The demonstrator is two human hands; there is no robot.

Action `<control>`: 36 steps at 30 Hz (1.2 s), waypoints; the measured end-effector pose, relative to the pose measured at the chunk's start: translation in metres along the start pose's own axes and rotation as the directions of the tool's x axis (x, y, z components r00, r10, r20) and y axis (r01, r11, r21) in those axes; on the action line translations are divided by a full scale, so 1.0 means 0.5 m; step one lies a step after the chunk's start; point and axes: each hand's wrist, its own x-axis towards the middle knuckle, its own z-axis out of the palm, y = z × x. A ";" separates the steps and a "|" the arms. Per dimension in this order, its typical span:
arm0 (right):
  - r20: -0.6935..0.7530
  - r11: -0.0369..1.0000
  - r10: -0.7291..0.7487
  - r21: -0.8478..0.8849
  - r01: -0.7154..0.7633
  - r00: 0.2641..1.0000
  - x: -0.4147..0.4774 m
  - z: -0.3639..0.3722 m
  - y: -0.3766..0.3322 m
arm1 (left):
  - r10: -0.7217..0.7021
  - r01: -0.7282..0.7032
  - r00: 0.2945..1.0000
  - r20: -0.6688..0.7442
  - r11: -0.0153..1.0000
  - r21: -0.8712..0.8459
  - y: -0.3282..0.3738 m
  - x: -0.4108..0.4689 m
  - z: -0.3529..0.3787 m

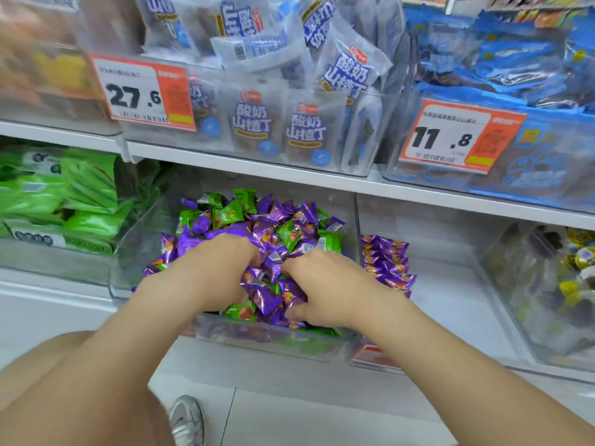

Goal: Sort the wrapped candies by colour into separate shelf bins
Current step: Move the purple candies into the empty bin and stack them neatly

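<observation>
A person's left hand [212, 268] and right hand [325, 288] dig side by side into the mixed bin [273, 341], fingers curled down among purple candies [264, 297]; whether either grip is clamped on a piece cannot be told. Just beyond the knuckles lie green candies [289, 233]. The purple-only bin [386, 262] stands immediately right, nearer the right hand.

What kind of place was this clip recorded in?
Most likely a shop's snack aisle. White shelves carry clear bins of wrapped candies and bagged snacks, and printed price tags with barcodes hang on the bin fronts. Both hands, left hand and right hand, dig in the candy bin.
</observation>
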 end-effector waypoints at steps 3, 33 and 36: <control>0.024 0.999 -0.013 -0.031 0.014 1.000 0.017 0.002 -0.008 | 0.017 -0.021 0.998 -0.054 0.996 -0.083 -0.010 0.000 -0.001; -0.046 0.377 0.580 0.900 -0.217 0.813 -0.235 -0.076 0.193 | 0.003 -0.312 0.942 -0.336 0.379 -0.871 0.190 -0.009 0.009; -0.068 0.667 0.536 0.646 -0.372 0.842 -0.255 -0.030 0.247 | -0.004 -0.343 0.927 -0.375 0.393 -0.853 0.217 -0.002 0.024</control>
